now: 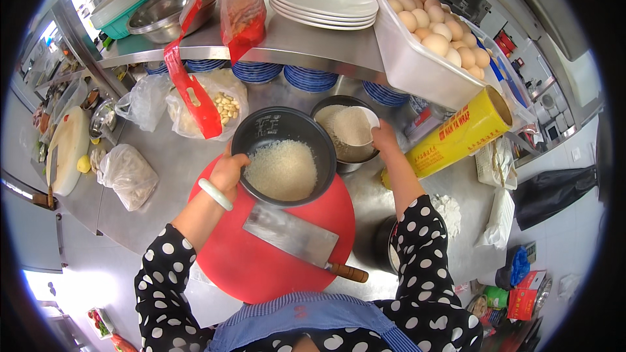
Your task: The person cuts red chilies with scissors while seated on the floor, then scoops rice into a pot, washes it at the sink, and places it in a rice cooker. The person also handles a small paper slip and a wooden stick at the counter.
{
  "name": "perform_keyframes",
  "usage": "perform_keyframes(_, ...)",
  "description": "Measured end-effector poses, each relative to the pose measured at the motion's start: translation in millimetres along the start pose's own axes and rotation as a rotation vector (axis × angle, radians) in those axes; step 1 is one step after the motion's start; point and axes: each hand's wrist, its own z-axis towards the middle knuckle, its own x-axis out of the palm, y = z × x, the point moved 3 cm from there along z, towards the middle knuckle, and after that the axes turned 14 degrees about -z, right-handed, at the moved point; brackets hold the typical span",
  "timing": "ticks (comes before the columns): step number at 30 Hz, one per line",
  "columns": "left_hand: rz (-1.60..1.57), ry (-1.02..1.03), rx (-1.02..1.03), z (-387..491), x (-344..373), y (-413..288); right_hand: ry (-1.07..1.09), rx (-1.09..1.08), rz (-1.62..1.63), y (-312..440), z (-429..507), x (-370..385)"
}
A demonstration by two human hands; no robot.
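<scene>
My left hand (229,170) grips the left rim of a dark rice cooker inner pot (252,129). Uncooked white rice (283,171) lies heaped in its bottom. The pot is over the far part of a round red cutting board (230,254). In my right hand (385,136) is a small white bowl (372,118) filled with pale brownish grain (352,126). It is above a metal bowl (349,166) that contains more of the same grain. Nearer to me on the board lies a cleaver (293,234), its wooden handle pointing right.
A yellow plastic wrap roll (455,132) slants beside my right forearm. The raised shelf (318,54) bears stacked white plates (323,0) and a tub of eggs (430,58). A red plastic bag (193,93) hangs down by peeled garlic cloves (226,107). A dark pot (384,244) stands near my right elbow.
</scene>
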Motion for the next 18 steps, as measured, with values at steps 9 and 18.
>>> perform_keyframes(9, 0.049, -0.007, 0.054, 0.4, 4.4, -1.6, 0.019, -0.033, 0.152, 25.5, -18.3, -18.9)
perform_keyframes(18, 0.043, 0.027, 0.024, -0.8, 11.1, -4.7, -0.42, -1.008, -0.389, 122.6, -109.7, -2.4)
